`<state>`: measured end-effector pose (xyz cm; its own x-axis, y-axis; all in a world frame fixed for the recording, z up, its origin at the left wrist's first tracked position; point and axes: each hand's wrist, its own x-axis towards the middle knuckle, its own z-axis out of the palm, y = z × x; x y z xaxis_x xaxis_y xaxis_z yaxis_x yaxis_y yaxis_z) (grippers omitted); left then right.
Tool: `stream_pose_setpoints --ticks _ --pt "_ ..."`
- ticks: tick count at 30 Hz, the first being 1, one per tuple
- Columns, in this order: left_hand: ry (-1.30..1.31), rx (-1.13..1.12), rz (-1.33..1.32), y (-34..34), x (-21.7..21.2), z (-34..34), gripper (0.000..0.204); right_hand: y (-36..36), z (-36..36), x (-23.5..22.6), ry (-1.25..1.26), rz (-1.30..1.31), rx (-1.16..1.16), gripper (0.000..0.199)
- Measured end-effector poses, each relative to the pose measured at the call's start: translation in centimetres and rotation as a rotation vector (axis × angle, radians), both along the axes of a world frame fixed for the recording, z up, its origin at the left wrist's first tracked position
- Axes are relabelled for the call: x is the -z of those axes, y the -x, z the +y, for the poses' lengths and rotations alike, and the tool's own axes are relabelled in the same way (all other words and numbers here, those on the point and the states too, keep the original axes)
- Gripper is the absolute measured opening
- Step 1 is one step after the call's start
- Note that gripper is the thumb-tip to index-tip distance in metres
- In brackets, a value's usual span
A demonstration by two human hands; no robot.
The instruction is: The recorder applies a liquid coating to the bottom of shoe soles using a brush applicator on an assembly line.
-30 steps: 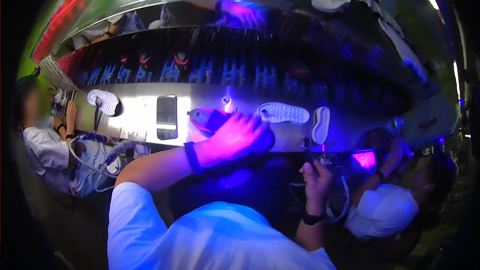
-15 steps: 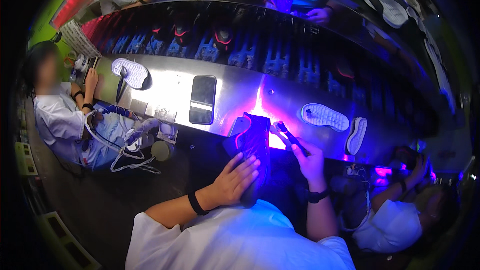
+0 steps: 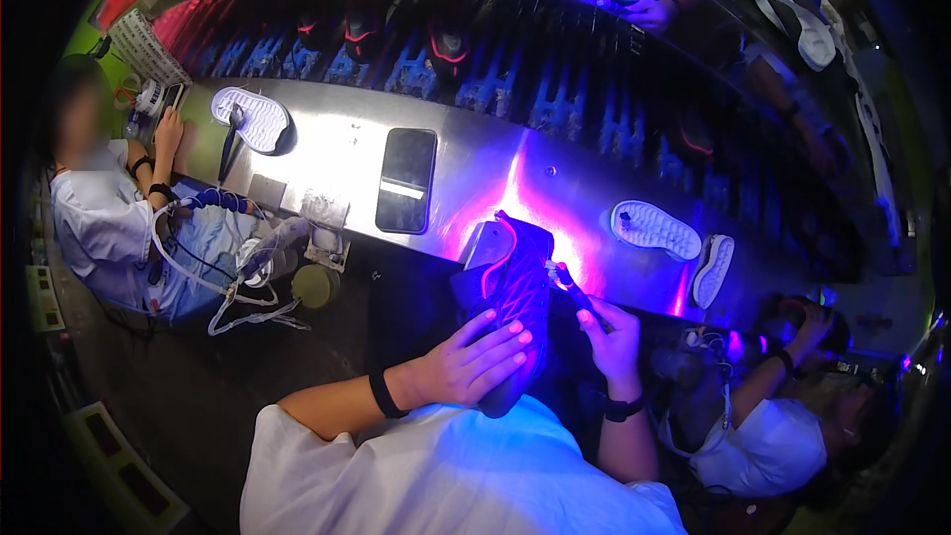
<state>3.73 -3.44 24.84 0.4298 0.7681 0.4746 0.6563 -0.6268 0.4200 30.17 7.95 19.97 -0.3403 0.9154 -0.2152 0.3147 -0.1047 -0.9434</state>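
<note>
My left hand [image 3: 471,362] lies over a dark shoe upper [image 3: 520,282], its fingers pressed together against the side and steadying it in front of my body. A pink-red line glows along the upper's edge under violet light. Between the fingers of my right hand [image 3: 614,345] is a thin dark-handled brush [image 3: 575,289]. Its pale tip is at the right edge of the upper; glare hides whether they touch. The sole end of the upper is partly covered by my left hand.
Behind the upper runs a metal bench [image 3: 327,154] with a dark flat phone-like slab [image 3: 406,181]. White soles [image 3: 654,230] lie to the right; another sole [image 3: 248,121] with a brush across it lies left. Beyond is a conveyor with blue racks [image 3: 480,89]. Co-workers sit left and right.
The upper has turned, showing more of its top and its glowing line. The brush tip has come down along the upper's right edge, and the view has shifted slightly.
</note>
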Motion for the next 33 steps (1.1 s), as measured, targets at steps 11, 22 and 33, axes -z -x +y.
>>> stream_pose_setpoints --ticks 11,22,33 --pt "0.013 0.031 0.024 0.2 -0.2 0.3 0.056 -1.6 -3.1 0.2 0.089 0.034 0.004 0.038" --pt "0.071 0.061 0.081 -1.0 -2.4 1.4 0.041 -2.1 -3.4 -2.8 0.217 0.082 0.040 0.037" --pt "0.080 -0.070 0.073 -3.7 -2.8 1.9 0.050 -5.7 -5.1 -6.0 0.256 0.155 -0.040 0.036"
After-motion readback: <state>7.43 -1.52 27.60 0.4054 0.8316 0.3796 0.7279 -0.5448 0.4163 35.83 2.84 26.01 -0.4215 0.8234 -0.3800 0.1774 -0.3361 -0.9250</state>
